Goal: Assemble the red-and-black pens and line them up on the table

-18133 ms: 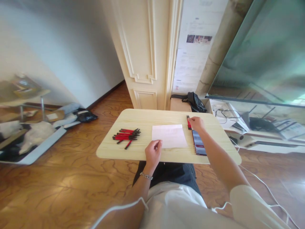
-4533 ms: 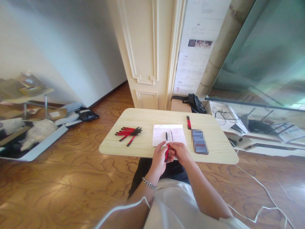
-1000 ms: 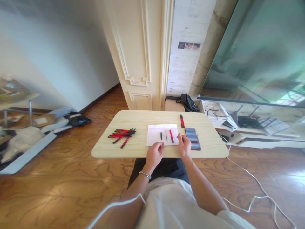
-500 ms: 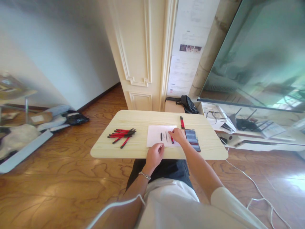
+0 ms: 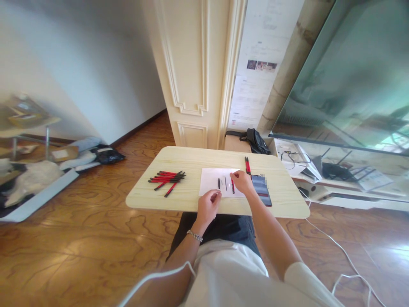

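Observation:
On a white sheet of paper (image 5: 209,177) lie pen parts: a short black piece (image 5: 219,183), a thin dark refill (image 5: 225,183) and a red pen barrel (image 5: 233,186). The fingers of my right hand (image 5: 243,182) are pinched together at the barrel's far end; what they hold, if anything, is too small to make out. My left hand (image 5: 208,205) is at the near edge of the paper, thumb and finger pressed together. Whatever is between those fingertips cannot be made out. A small pale part, blurred, lies between the refill and the barrel.
Several red-and-black pens (image 5: 168,178) lie in a pile on the left of the light wooden table (image 5: 143,198). More red-and-black pens (image 5: 247,165) lie at the back right, beyond a phone (image 5: 262,189). A white cable (image 5: 338,243) runs over the floor at right.
The whole view has shifted slightly, so the table appears further right. My right fingertips have moved a little away from the refill, toward the red barrel. My left hand stays nearly in place.

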A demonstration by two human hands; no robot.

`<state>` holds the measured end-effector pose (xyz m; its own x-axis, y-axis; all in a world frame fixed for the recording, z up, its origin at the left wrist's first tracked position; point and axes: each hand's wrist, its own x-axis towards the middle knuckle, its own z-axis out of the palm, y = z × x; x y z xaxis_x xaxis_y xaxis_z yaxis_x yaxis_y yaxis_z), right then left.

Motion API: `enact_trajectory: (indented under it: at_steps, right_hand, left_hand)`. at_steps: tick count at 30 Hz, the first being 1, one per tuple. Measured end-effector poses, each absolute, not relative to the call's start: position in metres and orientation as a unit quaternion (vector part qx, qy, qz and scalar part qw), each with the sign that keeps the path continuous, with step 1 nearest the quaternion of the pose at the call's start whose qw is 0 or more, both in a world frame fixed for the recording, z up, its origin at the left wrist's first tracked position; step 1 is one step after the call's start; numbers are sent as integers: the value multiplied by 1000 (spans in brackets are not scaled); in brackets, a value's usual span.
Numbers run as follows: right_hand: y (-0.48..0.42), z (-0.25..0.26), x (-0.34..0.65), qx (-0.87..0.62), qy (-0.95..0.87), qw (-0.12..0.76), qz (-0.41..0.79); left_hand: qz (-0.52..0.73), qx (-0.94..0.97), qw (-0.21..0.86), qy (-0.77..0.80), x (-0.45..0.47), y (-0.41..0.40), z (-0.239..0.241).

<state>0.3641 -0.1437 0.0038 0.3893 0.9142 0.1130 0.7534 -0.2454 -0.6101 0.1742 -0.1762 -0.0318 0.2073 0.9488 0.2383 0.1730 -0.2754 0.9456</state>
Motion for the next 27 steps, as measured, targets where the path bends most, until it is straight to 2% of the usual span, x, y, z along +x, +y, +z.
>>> enact_trajectory:
  at_steps: [5,9,12,15,19,22,27]
  right_hand:
    - [-171,10,339,-661,-548,468,211]
    - [-190,16,319,-611,-557,503,252]
    - [-190,17,321,-610,-562,490,268]
    - [-180,13,338,-641,-564,468,227]
    - [-166,1,364,-716,-582,358,145]
    - [-160,-10,371,-728,-612,279,131]
    - [-155,-26,366,-729,-632,224,134]
  left_hand:
    - [476,603,497,403,183,-180,-22]
    - [481,589,541,360,192,-182,-16]
    - [498,563,569,334,196,-178,-21]
    - [518,527,583,337,195,-173,-30]
    - [522,530,574,341,191,-170,-38]
    - [515,542,567,347,189,-171,-38]
    - [502,558,555,360,187,-172,-39]
